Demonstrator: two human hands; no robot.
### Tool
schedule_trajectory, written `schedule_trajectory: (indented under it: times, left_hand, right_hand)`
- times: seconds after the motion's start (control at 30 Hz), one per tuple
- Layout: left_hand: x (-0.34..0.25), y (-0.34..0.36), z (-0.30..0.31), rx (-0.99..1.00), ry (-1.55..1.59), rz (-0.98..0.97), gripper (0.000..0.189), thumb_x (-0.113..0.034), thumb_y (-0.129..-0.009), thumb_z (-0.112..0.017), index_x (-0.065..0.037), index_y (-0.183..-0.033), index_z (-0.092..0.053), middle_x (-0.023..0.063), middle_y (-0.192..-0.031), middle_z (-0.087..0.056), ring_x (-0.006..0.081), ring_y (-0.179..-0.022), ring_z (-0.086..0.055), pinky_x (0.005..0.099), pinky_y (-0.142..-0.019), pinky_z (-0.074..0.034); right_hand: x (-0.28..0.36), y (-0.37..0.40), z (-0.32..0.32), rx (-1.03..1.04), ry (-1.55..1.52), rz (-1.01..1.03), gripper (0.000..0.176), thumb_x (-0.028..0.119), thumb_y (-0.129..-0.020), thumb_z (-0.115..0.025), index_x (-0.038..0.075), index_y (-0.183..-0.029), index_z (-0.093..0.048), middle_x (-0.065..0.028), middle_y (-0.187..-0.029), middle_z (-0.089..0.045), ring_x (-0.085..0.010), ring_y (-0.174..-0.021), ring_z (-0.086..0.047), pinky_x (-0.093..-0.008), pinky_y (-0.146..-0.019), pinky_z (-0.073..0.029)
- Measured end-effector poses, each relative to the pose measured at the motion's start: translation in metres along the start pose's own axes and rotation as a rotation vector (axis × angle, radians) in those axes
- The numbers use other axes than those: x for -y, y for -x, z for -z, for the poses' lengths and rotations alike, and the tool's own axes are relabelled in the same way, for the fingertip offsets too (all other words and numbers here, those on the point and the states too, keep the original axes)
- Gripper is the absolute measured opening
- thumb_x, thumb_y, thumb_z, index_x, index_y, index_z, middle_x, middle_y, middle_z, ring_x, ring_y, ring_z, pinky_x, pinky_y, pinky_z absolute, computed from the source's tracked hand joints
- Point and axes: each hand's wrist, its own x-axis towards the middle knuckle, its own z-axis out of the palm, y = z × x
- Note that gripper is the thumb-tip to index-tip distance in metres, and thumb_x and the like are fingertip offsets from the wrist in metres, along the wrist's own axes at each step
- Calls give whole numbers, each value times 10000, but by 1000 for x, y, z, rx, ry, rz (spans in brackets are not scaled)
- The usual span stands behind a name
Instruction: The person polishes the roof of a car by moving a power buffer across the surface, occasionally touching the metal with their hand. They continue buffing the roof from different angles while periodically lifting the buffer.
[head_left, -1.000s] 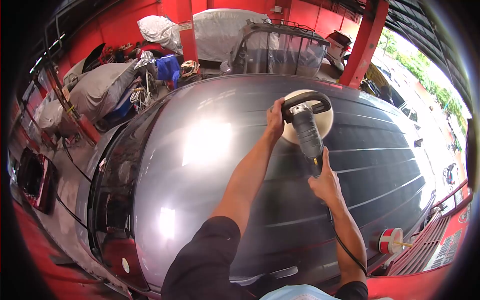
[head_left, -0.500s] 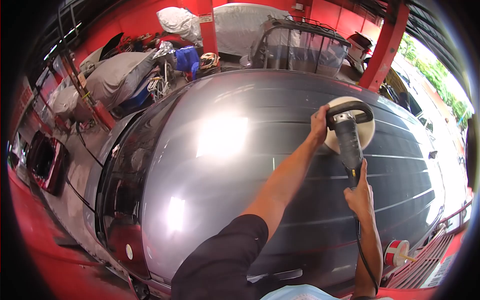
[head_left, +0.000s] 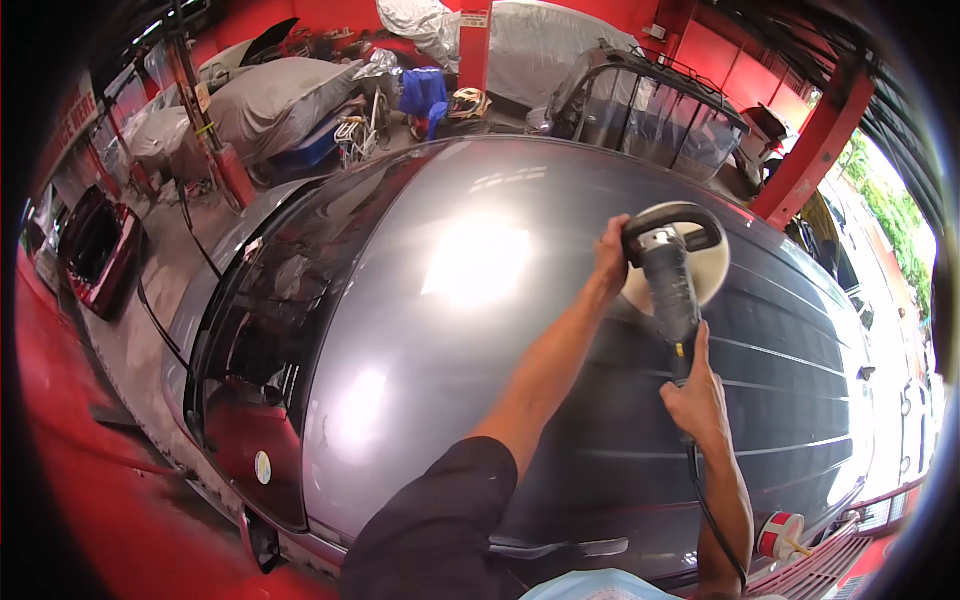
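Observation:
A car polisher point(head_left: 668, 290) with a dark body and a round cream pad point(head_left: 710, 270) rests against the grey roof point(head_left: 440, 370) of a vehicle. My left hand point(head_left: 611, 256) is closed around the side of its black loop handle point(head_left: 680, 216), at the front. Farther back, my right hand point(head_left: 697, 400) grips the rear end of the body, with one finger stretched along it. From that end a black cord point(head_left: 706, 505) runs down beside my right forearm. Part of the pad is hidden behind the tool's head and handle.
A white and red tub point(head_left: 779, 535) with a stick in it stands at lower right by a slatted rack point(head_left: 820, 568). Red posts point(head_left: 822, 140) rise beyond the roof. Covered vehicles point(head_left: 285, 105), a helmet point(head_left: 468, 103) and a clear-sided dark frame point(head_left: 640, 105) are behind.
The polisher and both hands have shifted left across the roof, away from the ribbed right part. The whole view has turned slightly, so the background sits farther right. Both grips stay the same.

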Motion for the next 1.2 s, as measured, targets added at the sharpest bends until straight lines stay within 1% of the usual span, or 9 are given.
schedule_trajectory:
  times: [0.07, 0.2, 0.3, 0.47, 0.53, 0.67, 0.7, 0.93, 1.2]
  left_hand:
    - [-35, -12, 37, 28, -168, -5, 323, -372, -930, -513, -66, -937, -614, 56, -838, -613, 178, -722, -595, 316, -616, -475]
    - [-116, -15, 81, 18, -182, -160, 343, -377, -919, -504, -45, -920, -587, 78, -747, -581, 204, -665, -582, 353, -554, -464]
    - [-176, -15, 119, -32, -177, -227, 354, -401, -921, -490, -59, -884, -573, 74, -694, -553, 223, -601, -553, 372, -529, -445]
    - [-268, -9, 183, -91, -218, -415, 274, -346, -936, -486, -100, -850, -572, 44, -679, -545, 158, -641, -549, 309, -566, -439]
    - [-302, 1, 200, -174, -224, -457, 270, -334, -937, -489, -99, -831, -569, 32, -669, -541, 148, -619, -535, 302, -582, -439]
    - [-363, 31, 230, -164, -238, -514, 254, -303, -947, -490, -99, -829, -583, 15, -659, -546, 139, -596, -529, 289, -587, -437]
    - [-373, 37, 239, -213, -230, -529, 274, -317, -943, -495, -96, -809, -586, 26, -638, -551, 151, -580, -536, 297, -582, -446]
    - [-421, 119, 282, -294, -225, -596, 305, -332, -958, -475, -80, -816, -573, 17, -639, -513, 154, -604, -509, 306, -616, -441]
    - [-425, 246, 287, -428, -244, -672, 355, -348, -948, -493, -60, -752, -565, 37, -645, -517, 172, -649, -502, 301, -685, -434]
  right_hand:
    - [36, -2, -6, 63, -23, -7, 981, 110, -723, -567, 69, -1530, -12, -257, -747, -655, -428, -717, -652, -457, -727, -491]
    - [85, -17, -41, 91, 48, 121, 982, 120, -718, -565, 42, -1523, -9, -255, -808, -673, -444, -789, -659, -472, -780, -506]
    - [133, -25, -65, 222, 24, 151, 981, 127, -713, -560, 50, -1525, -15, -291, -880, -668, -466, -847, -651, -488, -817, -503]
    - [184, -49, -121, 237, 32, 351, 983, 134, -715, -574, 37, -1523, -23, -303, -867, -660, -476, -844, -645, -490, -804, -503]
    - [206, -56, -139, 313, 15, 372, 1001, 140, -705, -601, 86, -1533, -41, -332, -984, -646, -493, -945, -629, -477, -860, -481]
    - [249, -62, -168, 411, 79, 429, 998, 114, -691, -584, 78, -1531, -47, -322, -966, -646, -472, -898, -636, -484, -810, -488]
    - [249, -67, -184, 379, 36, 524, 992, 100, -686, -574, 78, -1530, -54, -306, -905, -651, -455, -840, -642, -486, -773, -490]
    - [280, -35, -205, 610, 38, 549, 981, 69, -686, -564, 74, -1528, -61, -264, -814, -650, -418, -751, -643, -485, -709, -489]
    - [266, 27, -205, 744, 27, 702, 1001, 78, -705, -600, 100, -1529, -31, -289, -798, -645, -468, -764, -631, -515, -707, -490]
